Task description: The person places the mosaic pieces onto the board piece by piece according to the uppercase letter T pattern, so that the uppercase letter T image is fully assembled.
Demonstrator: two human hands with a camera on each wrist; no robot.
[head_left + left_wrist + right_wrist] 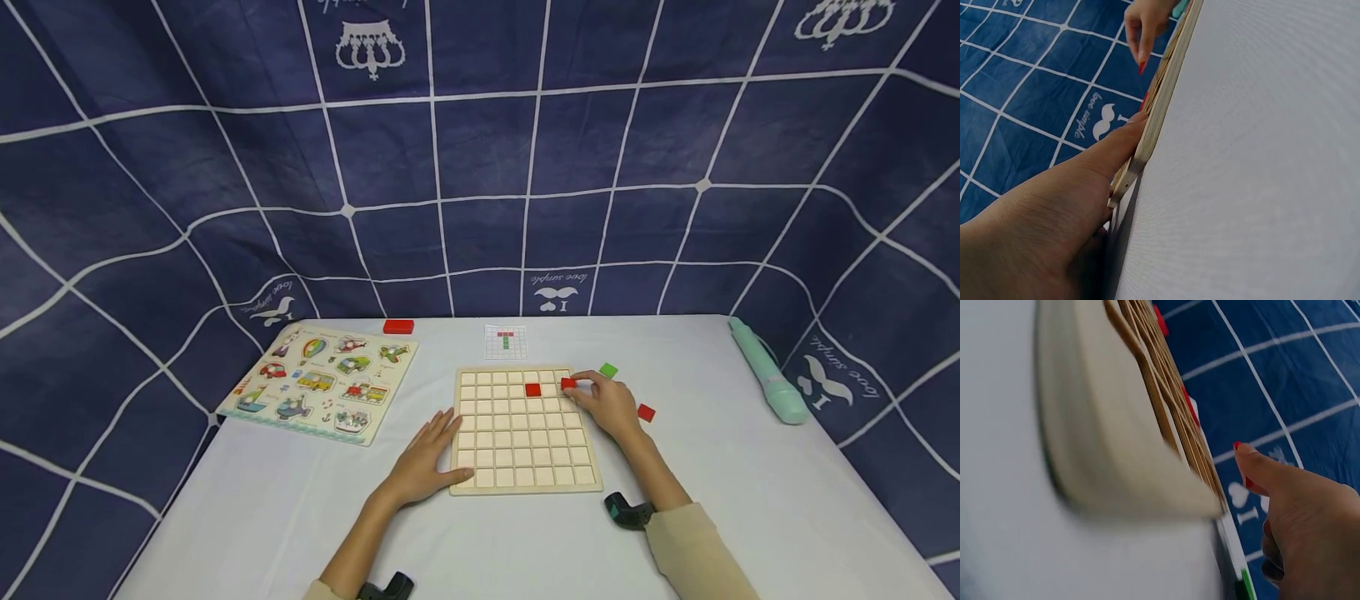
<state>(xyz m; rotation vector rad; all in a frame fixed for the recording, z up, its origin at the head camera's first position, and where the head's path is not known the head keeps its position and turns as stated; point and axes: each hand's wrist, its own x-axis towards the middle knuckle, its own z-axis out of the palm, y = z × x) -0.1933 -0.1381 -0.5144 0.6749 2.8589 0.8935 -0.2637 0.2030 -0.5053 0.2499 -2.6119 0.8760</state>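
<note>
A wooden grid board [495, 457] lies on the table with one red square tile [532, 390] set in an upper cell. My right hand [611, 407] pinches another red tile [567, 383] between thumb and fingertips, over the board's upper right. In the right wrist view that tile [1248, 482] shows only as red bits by the thumb. Against the board's left edge rests my left hand [422, 463], fingers extended along the side and thumb on the lower left corner. The left wrist view shows the left thumb [1116, 147] lying on the board's rim.
A green tile [608, 370] and a red tile [647, 412] lie right of the board. Behind it is a pattern card [506, 342] showing a red and green T. A red block [398, 327], a vehicle puzzle [322, 379] and a mint-green cylindrical device [768, 371] stand farther out.
</note>
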